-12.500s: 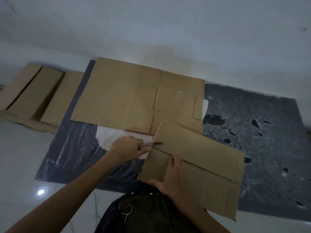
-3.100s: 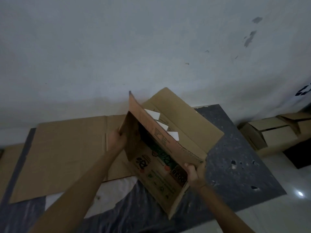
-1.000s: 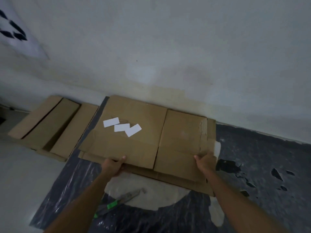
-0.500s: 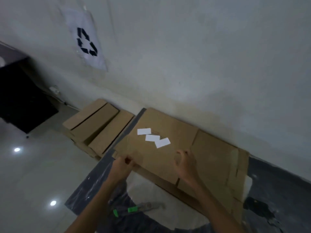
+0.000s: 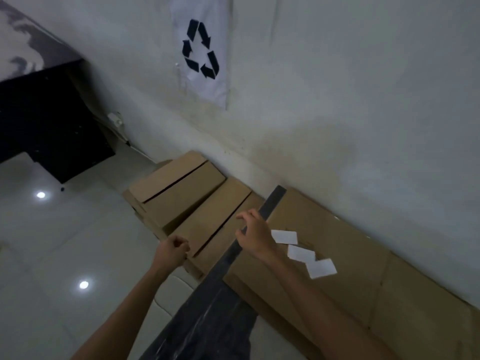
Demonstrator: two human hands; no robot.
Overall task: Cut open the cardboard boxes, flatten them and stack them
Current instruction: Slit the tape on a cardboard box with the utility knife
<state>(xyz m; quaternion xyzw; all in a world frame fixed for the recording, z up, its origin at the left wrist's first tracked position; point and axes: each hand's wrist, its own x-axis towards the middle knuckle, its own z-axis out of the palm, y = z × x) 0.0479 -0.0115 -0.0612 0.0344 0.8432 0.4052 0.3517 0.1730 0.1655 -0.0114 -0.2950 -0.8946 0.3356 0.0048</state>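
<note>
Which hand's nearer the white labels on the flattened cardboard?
Right. The right hand is just beside the nearest white label. The left hand is farther off, across the black sheet strip, at the folded cardboard stack, by its near edge.

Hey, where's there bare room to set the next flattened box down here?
Bare tile floor lies open left of the folded box stack, out to the black furniture. The flattened cardboard is free right of the three white labels. Crowded: between stack and labels, where the left hand and right hand are.

Recycling sign (image 5: 201, 50) on wall (image 5: 337, 100)
</note>
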